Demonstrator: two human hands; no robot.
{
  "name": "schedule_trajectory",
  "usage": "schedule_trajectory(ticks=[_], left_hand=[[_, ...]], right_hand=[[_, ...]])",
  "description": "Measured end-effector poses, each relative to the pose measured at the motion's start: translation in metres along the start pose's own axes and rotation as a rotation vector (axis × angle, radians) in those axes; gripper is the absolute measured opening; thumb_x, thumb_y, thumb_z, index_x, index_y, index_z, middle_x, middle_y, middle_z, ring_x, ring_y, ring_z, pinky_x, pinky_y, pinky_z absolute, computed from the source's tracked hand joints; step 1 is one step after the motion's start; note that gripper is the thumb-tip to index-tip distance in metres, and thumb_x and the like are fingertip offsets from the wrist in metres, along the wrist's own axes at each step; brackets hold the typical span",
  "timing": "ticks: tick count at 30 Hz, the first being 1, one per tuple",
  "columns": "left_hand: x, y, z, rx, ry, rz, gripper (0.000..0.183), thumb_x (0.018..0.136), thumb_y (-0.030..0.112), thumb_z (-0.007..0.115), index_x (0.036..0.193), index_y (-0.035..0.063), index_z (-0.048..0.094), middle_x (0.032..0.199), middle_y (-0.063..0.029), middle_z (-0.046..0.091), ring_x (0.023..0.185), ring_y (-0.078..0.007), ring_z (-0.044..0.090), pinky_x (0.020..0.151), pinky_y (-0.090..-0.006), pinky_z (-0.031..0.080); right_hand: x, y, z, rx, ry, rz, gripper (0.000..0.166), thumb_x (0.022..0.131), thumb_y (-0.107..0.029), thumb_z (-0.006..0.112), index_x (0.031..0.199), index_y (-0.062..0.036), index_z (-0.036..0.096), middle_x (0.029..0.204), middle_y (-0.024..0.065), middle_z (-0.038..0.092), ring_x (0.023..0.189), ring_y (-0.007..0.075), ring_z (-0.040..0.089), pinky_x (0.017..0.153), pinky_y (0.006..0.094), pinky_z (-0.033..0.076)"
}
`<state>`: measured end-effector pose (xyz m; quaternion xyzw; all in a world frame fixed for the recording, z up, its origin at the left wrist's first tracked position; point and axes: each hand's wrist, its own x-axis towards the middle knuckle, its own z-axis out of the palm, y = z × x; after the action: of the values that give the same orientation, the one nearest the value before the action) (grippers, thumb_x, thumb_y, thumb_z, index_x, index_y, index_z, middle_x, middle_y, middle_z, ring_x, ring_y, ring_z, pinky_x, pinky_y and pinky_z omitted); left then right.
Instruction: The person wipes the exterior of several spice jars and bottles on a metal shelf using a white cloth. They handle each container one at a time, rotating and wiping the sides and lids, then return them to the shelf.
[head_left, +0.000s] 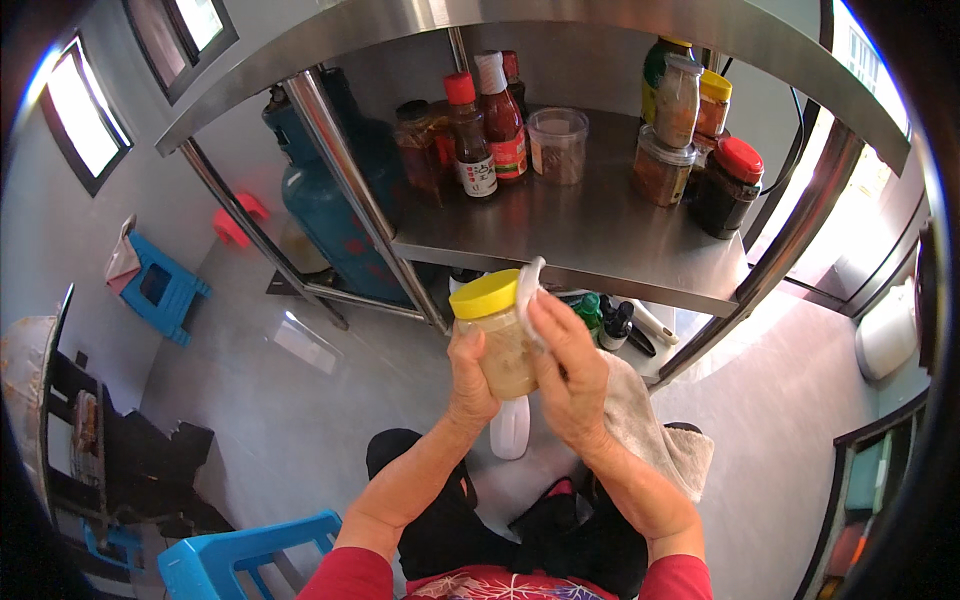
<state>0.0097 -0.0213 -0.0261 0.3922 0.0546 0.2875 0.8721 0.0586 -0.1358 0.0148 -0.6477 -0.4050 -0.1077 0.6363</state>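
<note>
Between my hands, in front of the shelf's edge, is a clear jar (504, 360) with a yellow screw lid (486, 294) and pale contents. My left hand (474, 375) grips the jar's left side, the thumb on its front. On the other side, my right hand (571, 367) presses a white cloth or wipe (529, 289) against the lid's edge and the jar's upper side. A beige towel (652, 427) hangs over my right knee. Below the jar, a white plastic bottle (510, 431) shows near the floor, partly hidden.
A stainless steel shelf (600, 232) holds a red-capped sauce bottle (472, 142), a ketchup bottle (501, 120), a clear tub (556, 146) and a red-lidded jar (727, 187). Blue gas cylinders (330, 210) stand left. Blue plastic stools (255, 547) (161, 285) are on the left. A lower shelf holds bottles (600, 319).
</note>
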Motion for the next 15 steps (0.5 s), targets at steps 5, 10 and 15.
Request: schedule_trajectory(ticks=[5,10,15], left_hand=[[0.013,-0.007,-0.033,0.094,-0.092,-0.018,0.059,0.09,0.053,0.044,0.127,0.0076,0.045,0.119,-0.0086,0.056,0.106,-0.0215,0.056,0.091,-0.0377,0.047],[0.01,-0.001,-0.014,0.054,-0.014,-0.055,0.068,0.086,0.057,0.052,0.131,0.007,0.042,0.123,-0.0075,0.054,0.108,-0.0203,0.055,0.093,-0.0358,0.046],[0.0,-0.005,0.007,-0.044,-0.117,-0.027,0.069,0.08,0.042,0.071,0.129,0.0048,0.043,0.123,-0.0058,0.054,0.111,-0.0174,0.054,0.095,-0.0316,0.045]], right_hand=[[-0.021,0.001,0.008,-0.323,-0.143,-0.424,0.04,0.073,-0.007,0.061,0.112,-0.0006,0.063,0.124,0.0138,0.056,0.122,0.033,0.048,0.096,0.0433,0.043],[-0.015,-0.003,0.007,-0.321,-0.052,-0.456,0.035,0.076,-0.006,0.058,0.109,0.0012,0.063,0.121,0.0154,0.058,0.12,0.0353,0.049,0.097,0.0442,0.042],[0.015,0.002,-0.009,-0.162,0.094,-0.193,0.034,0.083,-0.001,0.054,0.116,0.0046,0.058,0.121,0.017,0.058,0.112,0.0324,0.055,0.095,0.0359,0.043]])
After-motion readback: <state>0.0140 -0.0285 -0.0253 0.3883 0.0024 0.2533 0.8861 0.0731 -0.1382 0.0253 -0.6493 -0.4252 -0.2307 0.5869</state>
